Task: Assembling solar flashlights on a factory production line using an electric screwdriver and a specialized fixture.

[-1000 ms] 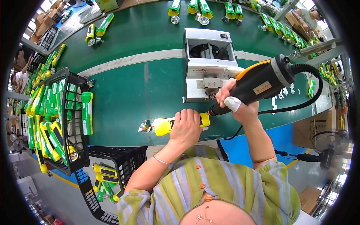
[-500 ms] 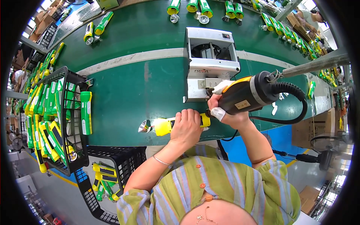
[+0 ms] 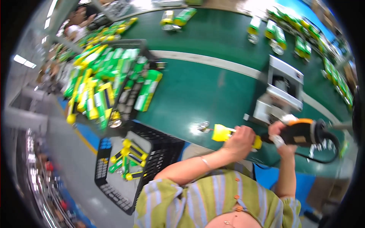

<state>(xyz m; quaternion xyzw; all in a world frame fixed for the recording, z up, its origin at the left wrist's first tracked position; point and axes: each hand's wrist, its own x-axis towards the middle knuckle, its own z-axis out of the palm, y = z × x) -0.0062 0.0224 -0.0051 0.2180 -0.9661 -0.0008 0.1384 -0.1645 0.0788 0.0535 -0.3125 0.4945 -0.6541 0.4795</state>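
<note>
My left hand [image 3: 242, 142] is wrapped over a yellow flashlight body [image 3: 220, 133] lying near the front edge of the green table [image 3: 186, 102]. Off the body's left end sits its silver reflector [image 3: 204, 126], joined by a thin wire. In my right hand [image 3: 280, 138] is a black and orange power screwdriver [image 3: 302, 133], with white wrapping on the fingers. The screwdriver's nose points at the flashlight's right end; whether the tip touches it is hidden beside my left hand. A grey metal machine [image 3: 283, 89] stands just beyond my right hand.
To the left, a black crate [image 3: 142, 43] is heaped with green and yellow flashlights. One green flashlight [image 3: 148, 90] rests against its side. Lower down, another black crate [image 3: 161, 146] holds several more. Further flashlights [image 3: 279, 38] lie along the far strip. A black cable [image 3: 323, 161] loops below the screwdriver.
The view has swung left, so the table and machine appear further right and the crates show more fully. Both hands keep their holds on the flashlight and the screwdriver.
</note>
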